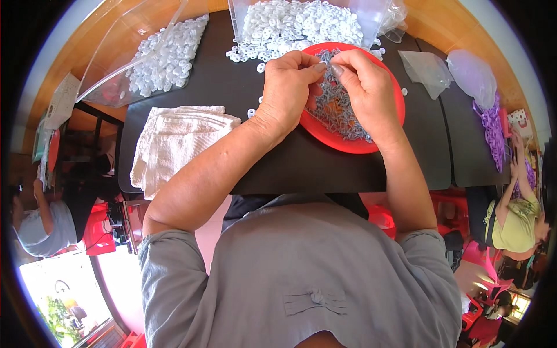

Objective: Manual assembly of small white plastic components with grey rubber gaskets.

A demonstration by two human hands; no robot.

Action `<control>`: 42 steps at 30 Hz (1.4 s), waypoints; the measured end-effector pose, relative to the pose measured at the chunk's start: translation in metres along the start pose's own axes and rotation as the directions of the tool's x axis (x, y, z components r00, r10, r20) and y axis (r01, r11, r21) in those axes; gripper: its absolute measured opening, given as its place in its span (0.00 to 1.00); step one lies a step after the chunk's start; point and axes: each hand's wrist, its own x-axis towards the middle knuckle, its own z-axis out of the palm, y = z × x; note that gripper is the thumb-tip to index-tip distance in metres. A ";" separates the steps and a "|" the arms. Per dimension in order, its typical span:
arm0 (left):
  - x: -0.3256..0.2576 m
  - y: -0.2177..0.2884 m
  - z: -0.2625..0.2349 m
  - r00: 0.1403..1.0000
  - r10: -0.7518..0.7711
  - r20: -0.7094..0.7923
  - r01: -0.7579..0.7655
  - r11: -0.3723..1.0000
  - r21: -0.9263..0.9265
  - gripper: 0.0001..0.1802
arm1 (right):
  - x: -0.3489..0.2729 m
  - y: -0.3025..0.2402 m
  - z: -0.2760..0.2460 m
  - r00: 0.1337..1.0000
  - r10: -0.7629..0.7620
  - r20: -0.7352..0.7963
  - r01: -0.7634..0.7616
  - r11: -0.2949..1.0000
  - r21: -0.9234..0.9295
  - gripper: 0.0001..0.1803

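I am holding the left grip point(287, 84) and the right grip point(368, 87) close together over the red bowl point(355, 147), fingertips nearly meeting. The left grip is pinching at its thumb and finger, with a small white piece point(323, 62) showing there; most of it is hiding behind the fingertips. The right grip is curling its thumb and finger beside that piece, and I cannot tell whether they are closing on anything. Below, many slim grey pieces point(331, 122) are filling the bowl, with a few orange bits point(335, 108) lying among them.

The bowl is resting on the dark surface point(290, 171). Beyond it, a heap of white rings point(301, 23) is spilling from a clear bin point(236, 23). Farther left, more white pieces point(165, 58) are lying in a clear container point(107, 90). A folded pale cloth point(174, 136) is lying near the left forearm, and a clear plastic bag point(426, 72) is lying right of the bowl.
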 end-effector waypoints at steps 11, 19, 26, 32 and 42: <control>-0.005 0.001 0.001 1.000 0.015 0.009 -0.016 0.996 0.087 0.05 | -0.002 -0.009 0.004 1.000 -0.006 -0.009 0.006 1.000 0.021 0.02; -0.001 -0.009 0.001 0.995 0.066 0.081 -0.067 0.998 0.018 0.04 | -0.019 -0.051 -0.049 0.997 0.074 0.001 -0.074 0.995 -0.074 0.16; -0.007 -0.009 0.004 0.995 0.065 0.080 -0.071 0.995 0.071 0.04 | -0.188 -0.038 -0.103 0.483 0.217 0.848 -0.710 0.665 0.234 0.12; -0.010 -0.008 0.013 0.978 0.182 0.107 -0.198 0.965 0.171 0.02 | -0.290 0.109 0.022 0.644 0.619 -0.449 -0.513 0.785 0.347 0.14; -0.006 -0.013 0.004 0.942 0.277 0.190 -0.327 0.884 0.334 0.05 | -0.291 0.183 0.094 0.644 0.635 -0.426 -0.514 0.772 0.373 0.14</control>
